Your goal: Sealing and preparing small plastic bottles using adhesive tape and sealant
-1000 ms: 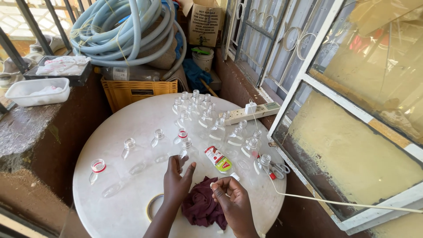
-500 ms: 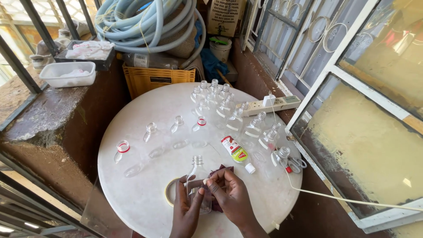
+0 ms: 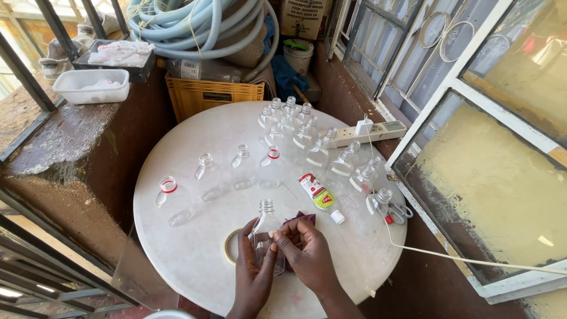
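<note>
Holding a clear plastic bottle [image 3: 265, 233] upright near the front edge of the round white table [image 3: 195, 254], your left hand [image 3: 253, 273] wraps closed around its body. Your right hand [image 3: 308, 253] pinches fingertips against the bottle's side. A tape roll [image 3: 229, 247] and dark red cloth [image 3: 302, 218] lie just beside it.
</note>
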